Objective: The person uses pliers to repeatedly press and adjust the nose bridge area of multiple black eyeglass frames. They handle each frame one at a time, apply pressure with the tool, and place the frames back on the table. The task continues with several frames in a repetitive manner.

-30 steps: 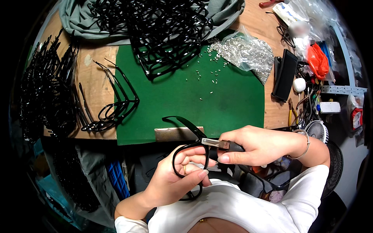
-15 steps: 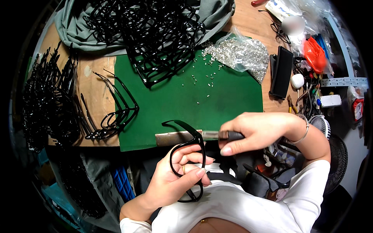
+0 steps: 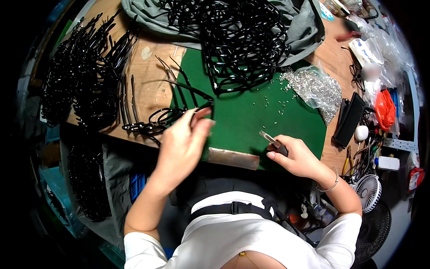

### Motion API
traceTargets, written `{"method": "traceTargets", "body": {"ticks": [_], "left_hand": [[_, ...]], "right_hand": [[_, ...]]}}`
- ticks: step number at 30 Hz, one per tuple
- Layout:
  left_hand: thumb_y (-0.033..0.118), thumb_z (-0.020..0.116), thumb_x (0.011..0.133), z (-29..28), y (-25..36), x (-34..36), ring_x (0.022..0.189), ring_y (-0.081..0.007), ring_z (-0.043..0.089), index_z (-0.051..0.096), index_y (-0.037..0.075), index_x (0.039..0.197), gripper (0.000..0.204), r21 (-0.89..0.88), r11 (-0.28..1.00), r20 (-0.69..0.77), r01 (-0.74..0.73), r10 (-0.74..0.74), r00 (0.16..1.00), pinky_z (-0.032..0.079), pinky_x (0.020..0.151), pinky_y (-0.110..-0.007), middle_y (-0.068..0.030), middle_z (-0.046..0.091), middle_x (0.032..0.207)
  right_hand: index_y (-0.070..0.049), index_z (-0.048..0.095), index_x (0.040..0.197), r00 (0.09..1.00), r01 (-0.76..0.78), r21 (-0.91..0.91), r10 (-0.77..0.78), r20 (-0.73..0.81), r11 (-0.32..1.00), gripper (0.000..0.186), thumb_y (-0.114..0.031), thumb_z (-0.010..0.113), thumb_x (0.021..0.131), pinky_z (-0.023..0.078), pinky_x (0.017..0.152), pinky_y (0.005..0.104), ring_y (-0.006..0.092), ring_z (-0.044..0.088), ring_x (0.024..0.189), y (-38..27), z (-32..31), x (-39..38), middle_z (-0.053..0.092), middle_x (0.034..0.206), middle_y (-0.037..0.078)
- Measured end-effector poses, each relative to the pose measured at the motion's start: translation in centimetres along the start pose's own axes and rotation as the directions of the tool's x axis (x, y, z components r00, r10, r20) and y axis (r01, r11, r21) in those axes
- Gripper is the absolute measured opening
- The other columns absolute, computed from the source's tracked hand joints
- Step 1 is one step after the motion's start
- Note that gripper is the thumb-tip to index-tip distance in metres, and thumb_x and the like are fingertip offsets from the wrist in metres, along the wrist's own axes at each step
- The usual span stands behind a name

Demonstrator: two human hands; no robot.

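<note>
My left hand (image 3: 183, 139), slightly blurred, grips a black glasses frame (image 3: 201, 95) at the left part of the green mat (image 3: 286, 116), over a short row of black frames (image 3: 143, 125) with their arms sticking up. My right hand (image 3: 291, 154) is closed around a dark-handled plier-like tool (image 3: 277, 145) with a metal tip, held above the mat's right part. Between my hands a flat, perforated metal strip (image 3: 230, 159) lies along the mat's front edge. A clear bag of small silver pieces (image 3: 322, 87) lies at the back right, some pieces spilled beside it.
A tangled heap of black frames (image 3: 237, 45) rests on grey cloth (image 3: 304, 27) at the back; another (image 3: 80, 76) is at the left of the wooden table (image 3: 148, 49). A black case (image 3: 349, 121), orange bag (image 3: 384, 110), cables and yellow pliers (image 3: 347, 163) crowd the right, with two fans (image 3: 367, 193) below.
My left hand has carried the frame up and leftward toward the row of frames. My right hand has moved away from that frame to the right, still holding the tool. The view has shifted.
</note>
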State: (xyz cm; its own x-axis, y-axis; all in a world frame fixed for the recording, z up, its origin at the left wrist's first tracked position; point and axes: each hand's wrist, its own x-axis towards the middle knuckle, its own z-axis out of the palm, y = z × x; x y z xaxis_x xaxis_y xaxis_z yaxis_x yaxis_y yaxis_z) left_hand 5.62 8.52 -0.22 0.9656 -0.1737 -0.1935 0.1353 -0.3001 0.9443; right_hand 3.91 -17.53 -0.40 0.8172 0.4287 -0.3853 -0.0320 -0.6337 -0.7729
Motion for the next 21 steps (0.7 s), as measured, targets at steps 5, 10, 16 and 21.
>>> {"method": "traceTargets", "body": {"ticks": [5,10,16,21], "left_hand": [[0.025,0.059,0.077,-1.8,-1.3,1.3,0.092,-0.0267,0.044,0.052,0.003,0.109,0.040,0.952,0.300,-0.069,-0.061,0.406,0.911,0.037,0.078,-0.036,-0.0110,0.050,0.096],[0.013,0.067,0.067,-4.8,-3.7,2.8,0.081,-0.0276,0.049,0.049,0.004,0.107,0.045,0.912,0.319,0.129,-0.258,0.376,0.918,0.042,0.071,-0.036,-0.0116,0.052,0.088],[0.011,0.066,0.068,0.9,0.8,6.4,0.087,-0.0304,0.050,0.051,0.002,0.096,0.034,0.704,0.515,0.104,-0.490,0.608,0.787,0.038,0.078,-0.037,-0.0137,0.053,0.090],[0.016,0.060,0.077,5.1,-1.1,9.2,0.072,-0.0283,0.053,0.054,0.002,0.088,0.019,0.692,0.634,0.074,-0.345,0.413,0.908,0.043,0.065,-0.034,-0.0134,0.054,0.078]], "right_hand": [[0.001,0.055,0.085,0.998,-0.066,-0.019,0.065,-0.019,0.998,0.022,-0.020,0.058,0.078,0.044,0.061,0.0336,0.0285,0.057,0.066,-0.6,0.1,0.2,0.057,0.074,0.016],[-0.001,0.055,0.084,0.984,0.077,-0.194,-0.106,-0.146,0.978,0.017,-0.015,0.060,0.075,0.045,0.062,0.0352,0.0293,0.056,0.070,1.1,-1.0,-0.4,0.055,0.077,0.014],[0.001,0.049,0.102,0.925,0.089,-0.547,-0.273,-0.264,0.833,0.035,-0.007,0.060,0.070,0.044,0.068,0.0374,0.0313,0.054,0.078,1.9,-0.9,0.7,0.048,0.100,0.014],[0.003,0.048,0.100,0.959,0.118,-0.576,-0.244,-0.147,0.809,0.034,-0.008,0.060,0.070,0.042,0.068,0.0353,0.0267,0.053,0.076,1.0,0.6,-1.5,0.049,0.096,0.013]]}}
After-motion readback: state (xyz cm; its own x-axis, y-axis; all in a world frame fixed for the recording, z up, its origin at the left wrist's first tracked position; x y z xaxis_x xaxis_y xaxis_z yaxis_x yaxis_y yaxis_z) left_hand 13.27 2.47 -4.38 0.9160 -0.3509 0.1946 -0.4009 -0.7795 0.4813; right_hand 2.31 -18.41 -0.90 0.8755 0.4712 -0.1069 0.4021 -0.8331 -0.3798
